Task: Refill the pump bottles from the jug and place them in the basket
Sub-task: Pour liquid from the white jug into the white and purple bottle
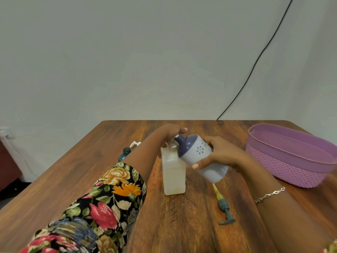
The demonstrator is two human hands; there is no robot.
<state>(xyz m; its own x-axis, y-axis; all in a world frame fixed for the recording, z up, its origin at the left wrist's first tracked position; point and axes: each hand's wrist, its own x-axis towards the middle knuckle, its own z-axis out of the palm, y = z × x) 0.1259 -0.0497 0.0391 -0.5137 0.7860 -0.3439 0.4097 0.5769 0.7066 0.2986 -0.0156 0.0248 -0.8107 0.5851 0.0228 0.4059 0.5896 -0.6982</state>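
Wooden table point(73, 170); black cable point(255, 64) running down grey wall point(127, 52).

L grip point(172, 133) curled on bottle point(173, 172) neck, R grip point(218, 154) clasps tilted jug point(212, 170), both forearms stretched fwd

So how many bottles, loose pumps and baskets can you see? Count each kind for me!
Bottles: 3 (white bottle, grey bottle, teal bottle)
Loose pumps: 2 (green pump, white pump)
Baskets: 1 (purple basket)
Total: 6
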